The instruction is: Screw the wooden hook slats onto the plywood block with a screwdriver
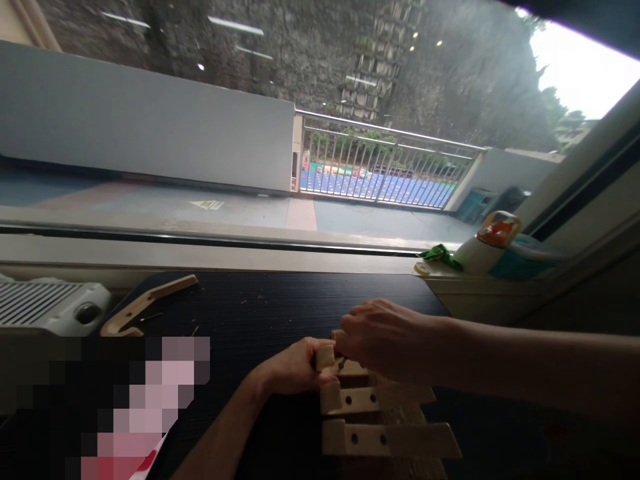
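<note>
My left hand (295, 367) is closed around the top end of a wooden assembly (380, 420), a stack of pale slats with holes lying on the black table (260, 313). My right hand (385, 340) is closed in a pinch just above that same end, its fingers pressed together on a small dark item that I cannot make out. Both hands touch at the top slat.
A loose curved wooden piece (145, 303) lies at the table's back left, beside a white ribbed appliance (50, 307). On the window sill at right stand a white container with an orange lid (493, 240) and a green scrap (440, 253). A pixelated patch covers the lower left.
</note>
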`<state>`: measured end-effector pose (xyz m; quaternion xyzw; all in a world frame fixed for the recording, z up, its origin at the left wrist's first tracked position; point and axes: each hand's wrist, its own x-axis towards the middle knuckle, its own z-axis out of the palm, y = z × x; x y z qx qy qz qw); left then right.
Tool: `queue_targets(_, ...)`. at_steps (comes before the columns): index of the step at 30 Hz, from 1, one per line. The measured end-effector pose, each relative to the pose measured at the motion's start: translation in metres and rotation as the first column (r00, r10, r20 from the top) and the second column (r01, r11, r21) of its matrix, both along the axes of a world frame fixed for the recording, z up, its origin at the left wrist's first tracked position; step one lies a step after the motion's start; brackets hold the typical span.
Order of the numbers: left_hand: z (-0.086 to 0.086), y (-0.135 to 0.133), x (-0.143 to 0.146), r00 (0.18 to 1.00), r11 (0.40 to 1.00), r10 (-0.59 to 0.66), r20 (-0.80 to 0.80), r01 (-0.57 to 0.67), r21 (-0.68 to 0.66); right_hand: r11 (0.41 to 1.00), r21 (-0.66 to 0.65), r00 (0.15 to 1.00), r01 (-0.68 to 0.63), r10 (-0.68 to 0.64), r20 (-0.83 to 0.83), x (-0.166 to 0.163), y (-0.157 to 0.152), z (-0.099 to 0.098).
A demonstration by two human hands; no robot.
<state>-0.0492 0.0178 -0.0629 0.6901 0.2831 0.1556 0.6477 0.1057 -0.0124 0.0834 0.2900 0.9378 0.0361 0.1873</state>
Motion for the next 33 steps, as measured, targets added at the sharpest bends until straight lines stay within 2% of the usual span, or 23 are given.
queue_targets(3, -0.005, 0.002, 0.004, 1.0, 1.0, 0.015, -0.005, -0.015, -0.016, 0.995, 0.028, 0.995, -0.098, 0.097, 0.035, -0.002, 0.004, 0.001)
queue_targets(7, -0.007, 0.005, 0.011, 0.998, 0.998, 0.062, 0.004, -0.062, 0.009, 0.993, 0.026, 0.991, -0.115, 0.112, 0.079, -0.009, 0.012, 0.007)
queue_targets(11, -0.006, 0.006, 0.014, 0.996, 0.994, 0.093, 0.016, -0.094, 0.054, 0.991, -0.045, 0.987, -0.126, 0.13, 0.09, -0.013, 0.017, 0.009)
queue_targets(15, -0.012, 0.004, 0.014, 0.991, 0.985, 0.118, 0.07, -0.126, 0.117, 0.997, -0.04, 0.995, -0.07, 0.072, 0.066, -0.01, 0.017, 0.004)
queue_targets(19, -0.017, 0.002, 0.014, 0.986, 0.983, 0.093, 0.138, -0.113, 0.143, 0.998, -0.028, 0.995, 0.064, -0.062, 0.075, -0.007, 0.017, 0.0)
queue_targets(24, -0.017, -0.002, 0.013, 0.977, 0.982, 0.109, 0.183, -0.134, 0.135, 0.988, -0.062, 0.986, 0.14, -0.134, 0.096, -0.008, 0.022, 0.008)
queue_targets(27, -0.02, -0.004, 0.012, 0.972, 0.968, 0.157, 0.174, -0.187, 0.168, 0.994, -0.065, 0.994, 0.089, -0.084, 0.073, -0.009, 0.024, 0.014)
queue_targets(29, -0.023, -0.005, 0.012, 0.964, 0.938, 0.219, 0.153, -0.251, 0.238, 0.998, -0.063, 0.996, 0.017, -0.011, 0.087, -0.009, 0.023, 0.015)
queue_targets(33, -0.025, -0.003, 0.012, 0.951, 0.875, 0.282, 0.126, -0.309, 0.373, 0.998, -0.042, 0.996, -0.053, 0.056, 0.074, -0.004, 0.02, 0.004)
